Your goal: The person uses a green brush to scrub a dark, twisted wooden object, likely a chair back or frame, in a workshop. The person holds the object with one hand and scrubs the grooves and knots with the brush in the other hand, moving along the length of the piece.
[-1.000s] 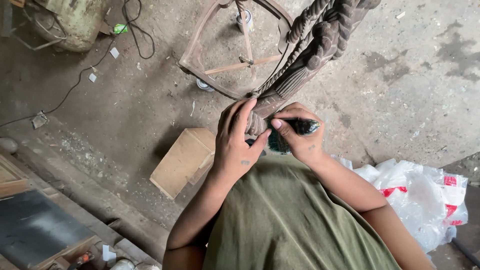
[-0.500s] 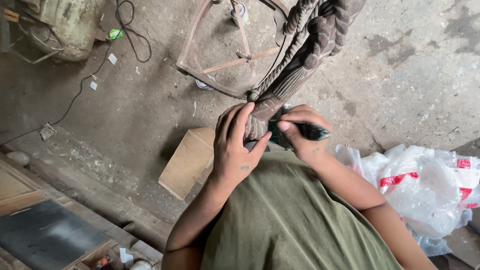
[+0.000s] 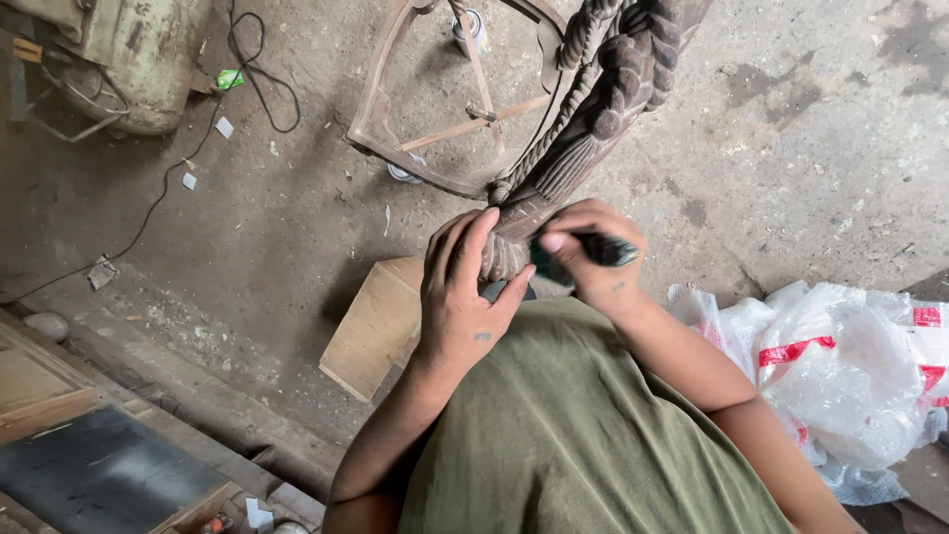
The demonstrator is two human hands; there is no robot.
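- The step in hand looked like fine work on the carved leg (image 3: 554, 188): a dark wooden piece with rope-twist carving, part of a chair frame (image 3: 395, 138) that stood upside down on the concrete floor (image 3: 791, 148).
- The left hand (image 3: 465, 292) was wrapped around the lower end of the carved leg, fingers curled over it and thumb on the near side, steadying it just in front of the person's chest.
- The right hand (image 3: 593, 257) was closed on a dark tool (image 3: 593, 249) with a greenish end, held sideways, its tip against the carving beside the left hand's fingers. Whether it was a brush, a marker or a blade could not be told.
- My judgement: the next move called for a firm hold from the left hand and short, controlled strokes from the tool along the grooves, keeping the tip clear of the fingers touching the same spot.
- Count, as seen:
- one chair frame, with two thin cross rails inside it;
- one tool;
- one wooden block (image 3: 381, 326) on the floor, just below the left wrist;
- one heap of clear plastic bags (image 3: 850, 366) with red print, to the right;
- one pale green machine (image 3: 129, 59) at the top left, with a black cable (image 3: 259, 74) beside it;
- two small tins, partly hidden under the frame.
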